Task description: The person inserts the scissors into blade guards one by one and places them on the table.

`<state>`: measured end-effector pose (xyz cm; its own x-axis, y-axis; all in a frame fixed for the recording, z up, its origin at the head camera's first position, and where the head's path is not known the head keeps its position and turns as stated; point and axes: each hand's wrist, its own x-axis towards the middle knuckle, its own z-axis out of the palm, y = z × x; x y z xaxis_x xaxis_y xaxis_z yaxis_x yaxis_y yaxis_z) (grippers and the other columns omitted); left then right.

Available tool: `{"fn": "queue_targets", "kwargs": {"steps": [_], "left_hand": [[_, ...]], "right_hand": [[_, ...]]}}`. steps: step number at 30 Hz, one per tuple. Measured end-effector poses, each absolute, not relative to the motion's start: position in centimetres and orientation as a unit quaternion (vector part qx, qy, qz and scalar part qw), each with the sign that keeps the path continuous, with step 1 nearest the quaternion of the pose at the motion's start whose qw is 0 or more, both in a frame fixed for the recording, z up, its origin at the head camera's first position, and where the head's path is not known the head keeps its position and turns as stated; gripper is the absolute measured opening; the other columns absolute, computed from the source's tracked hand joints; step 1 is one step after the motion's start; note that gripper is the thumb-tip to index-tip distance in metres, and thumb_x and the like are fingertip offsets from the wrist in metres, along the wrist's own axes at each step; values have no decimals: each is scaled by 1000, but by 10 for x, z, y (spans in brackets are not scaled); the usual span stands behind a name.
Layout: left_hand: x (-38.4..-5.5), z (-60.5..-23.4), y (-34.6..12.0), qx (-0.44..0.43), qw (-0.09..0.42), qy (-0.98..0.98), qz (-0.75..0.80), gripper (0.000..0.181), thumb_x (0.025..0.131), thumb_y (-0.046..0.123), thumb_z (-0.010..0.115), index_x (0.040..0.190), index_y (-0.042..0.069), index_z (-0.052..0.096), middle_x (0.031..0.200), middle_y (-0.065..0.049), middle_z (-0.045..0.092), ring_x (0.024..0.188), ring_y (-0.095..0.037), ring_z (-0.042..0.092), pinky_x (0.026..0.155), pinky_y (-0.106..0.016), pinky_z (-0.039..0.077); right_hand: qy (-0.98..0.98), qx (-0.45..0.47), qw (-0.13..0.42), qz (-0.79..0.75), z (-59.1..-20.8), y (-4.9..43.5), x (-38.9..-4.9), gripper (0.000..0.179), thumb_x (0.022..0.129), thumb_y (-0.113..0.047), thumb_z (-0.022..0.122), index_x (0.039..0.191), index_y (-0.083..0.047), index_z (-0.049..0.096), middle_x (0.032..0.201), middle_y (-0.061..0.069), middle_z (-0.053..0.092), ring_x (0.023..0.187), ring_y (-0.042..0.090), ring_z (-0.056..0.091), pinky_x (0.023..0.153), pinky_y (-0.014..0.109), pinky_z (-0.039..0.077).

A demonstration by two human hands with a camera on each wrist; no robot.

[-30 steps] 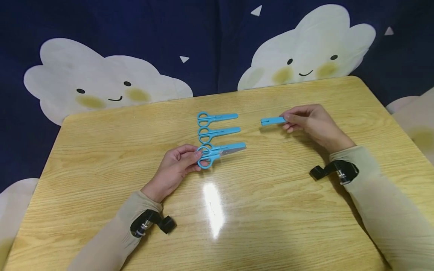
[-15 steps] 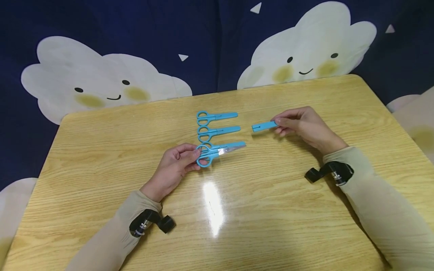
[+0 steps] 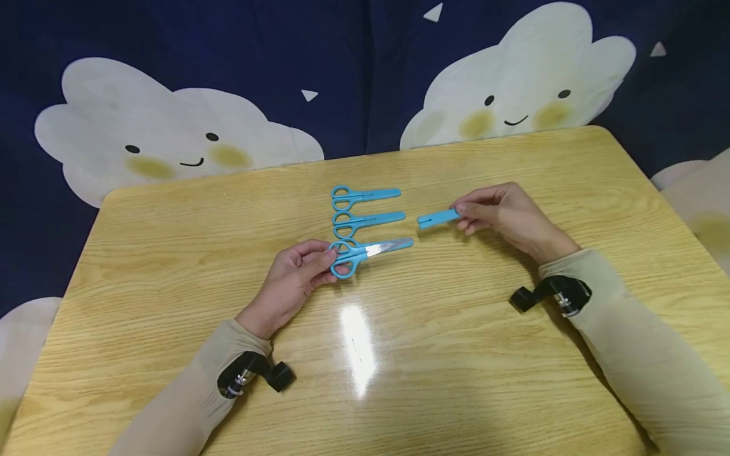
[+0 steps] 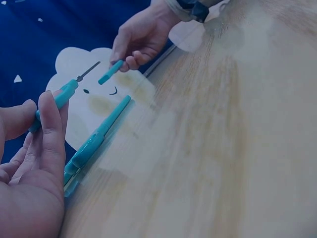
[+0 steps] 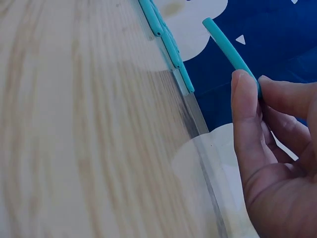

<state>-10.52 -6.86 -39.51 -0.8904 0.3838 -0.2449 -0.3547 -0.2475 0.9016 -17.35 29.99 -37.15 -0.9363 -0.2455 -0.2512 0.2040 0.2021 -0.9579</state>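
My left hand (image 3: 291,278) pinches a pair of blue-handled scissors (image 3: 353,254) by the finger loops, its metal blades (image 3: 383,247) bare and pointing right. In the left wrist view these scissors (image 4: 60,98) are raised off the table. To their right, my right hand (image 3: 504,218) pinches the far end of a flat blue blade cover (image 3: 436,219), its slotted end facing the blades with a gap between. The right wrist view shows the cover (image 5: 225,44) between thumb and fingertips. Just beneath the held scissors lies a covered pair (image 3: 407,243), mostly hidden from the head camera.
Two more covered blue scissors, a far pair (image 3: 373,196) and a nearer pair (image 3: 376,220), lie in a row behind the held ones, loops to the left. All are on a wood-grain table (image 3: 456,367). A dark blue curtain with clouds (image 3: 188,136) hangs behind it.
My right hand has brought the cover left and slightly toward me, closer to the blades. In my left hand the scissors have shifted slightly, and their blades now overlap the covered pair beneath.
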Motion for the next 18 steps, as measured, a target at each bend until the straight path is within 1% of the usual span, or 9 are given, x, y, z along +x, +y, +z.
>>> {"fn": "queue_targets", "kwargs": {"steps": [6,13,18], "left_hand": [[-105,-394,-68,14,232,569,789,27,96,15,61,114,-4,53,89,1,75,84,-9,73,77,-22,61],[-105,-394,-69,17,231,572,787,27,97,15,60,114,-4,53,90,1,75,84,-9,73,79,-22,61],[-105,-394,-68,15,233,572,787,25,97,14,60,114,-3,53,90,0,75,84,-9,73,80,-22,61]], "right_hand": [[765,-15,183,-617,-370,296,-171,39,88,-25,72,112,5,67,89,12,75,73,16,72,71,32,63],[757,-24,194,-623,-367,291,-168,35,89,-20,72,111,6,68,85,12,75,71,15,71,69,31,63],[758,-32,200,-620,-365,290,-167,34,89,-20,71,111,6,68,86,12,75,71,15,71,67,32,62]]}}
